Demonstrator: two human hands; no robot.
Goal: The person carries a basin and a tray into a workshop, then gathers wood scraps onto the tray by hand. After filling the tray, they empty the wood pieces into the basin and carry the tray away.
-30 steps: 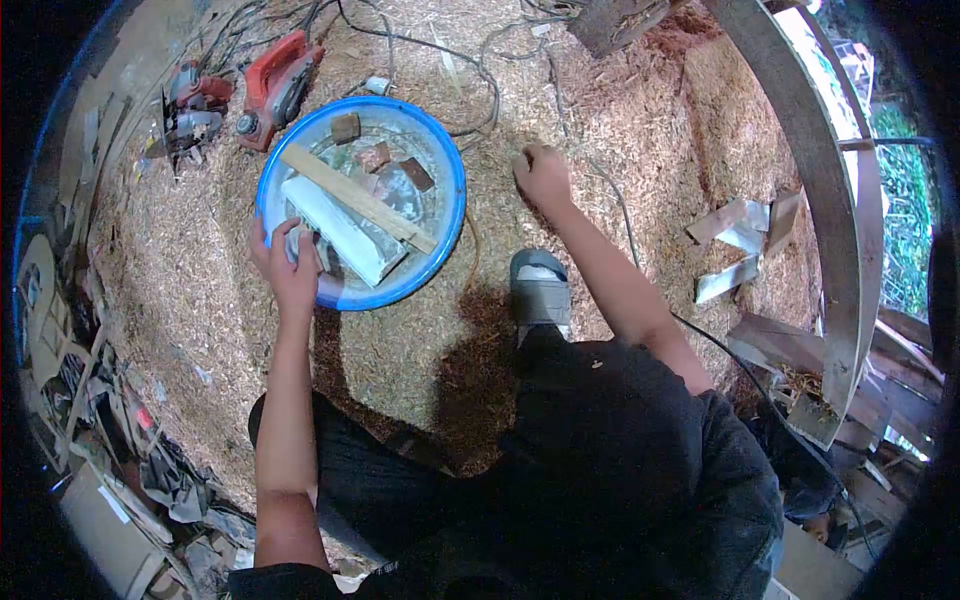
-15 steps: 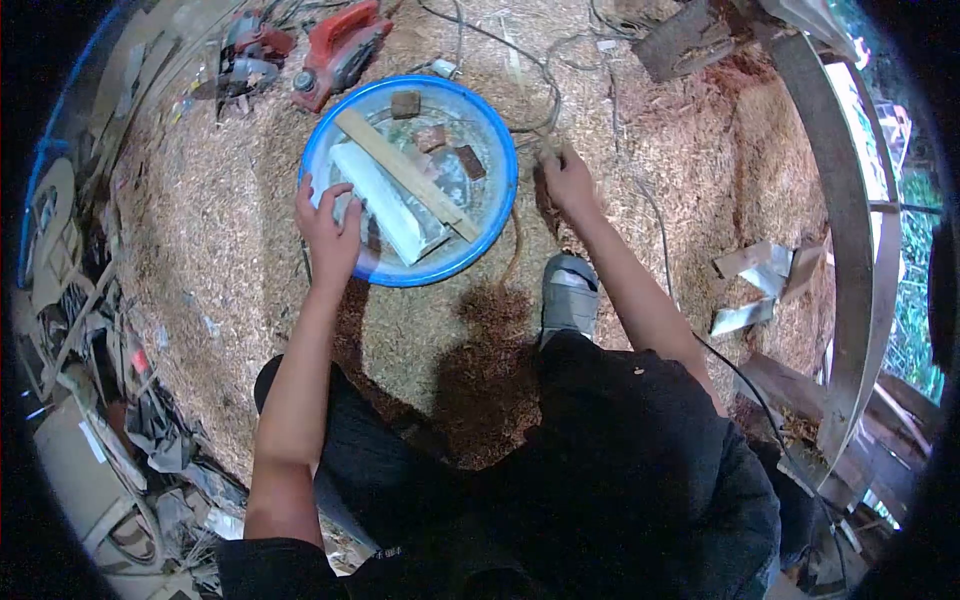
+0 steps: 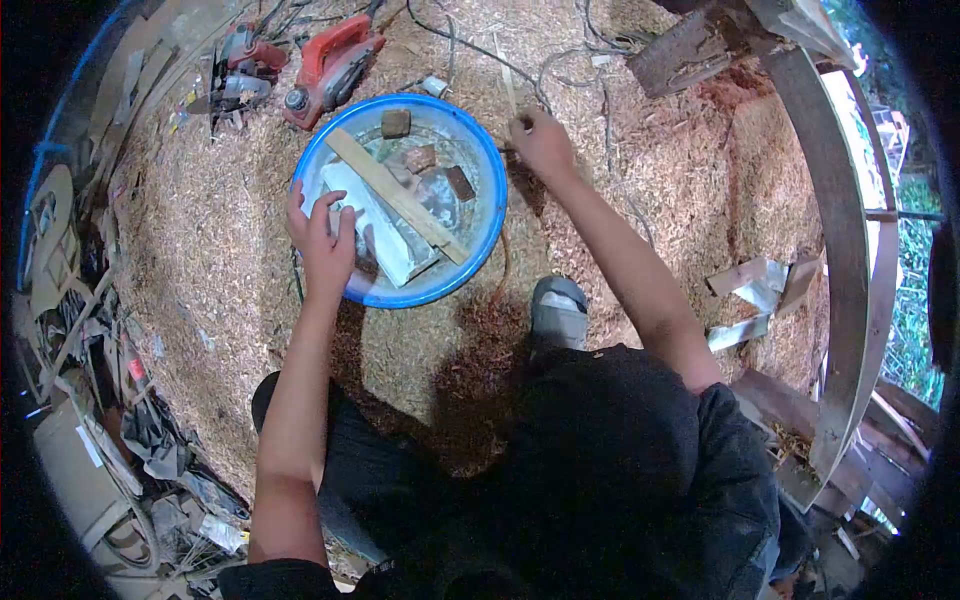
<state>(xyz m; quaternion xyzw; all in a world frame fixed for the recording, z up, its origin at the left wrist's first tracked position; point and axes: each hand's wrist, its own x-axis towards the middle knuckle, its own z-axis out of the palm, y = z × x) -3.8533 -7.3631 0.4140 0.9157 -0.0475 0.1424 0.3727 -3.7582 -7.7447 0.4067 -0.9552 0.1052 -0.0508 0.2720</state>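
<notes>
A blue-rimmed round basin (image 3: 503, 190) sits on the shavings. My left hand (image 3: 325, 240) lies over its left rim, fingers spread and curved, holding nothing that I can see. Inside the basin, a long white block (image 3: 375, 225) lies beside a flat wooden strip (image 3: 385, 185) that slants across it. Several small brown blocks (image 3: 396, 123) rest toward the back and right. Off the basin's upper right edge, my right hand (image 3: 545, 147) is closed, fingertips curled together; whatever they hold, if anything, is hidden.
A red power planer (image 3: 330, 70) and another red power tool (image 3: 250, 65) lie behind the basin. Dark cables (image 3: 480, 45) run over the shavings. A white plug (image 3: 434, 86) is by the rim. Wood scraps (image 3: 745, 280) and curved boards (image 3: 830, 200) stand at right; clutter fills the left.
My right hand has moved up and left, toward the back of the basin's right side. My left hand stays at the rim. The view has shifted slightly.
</notes>
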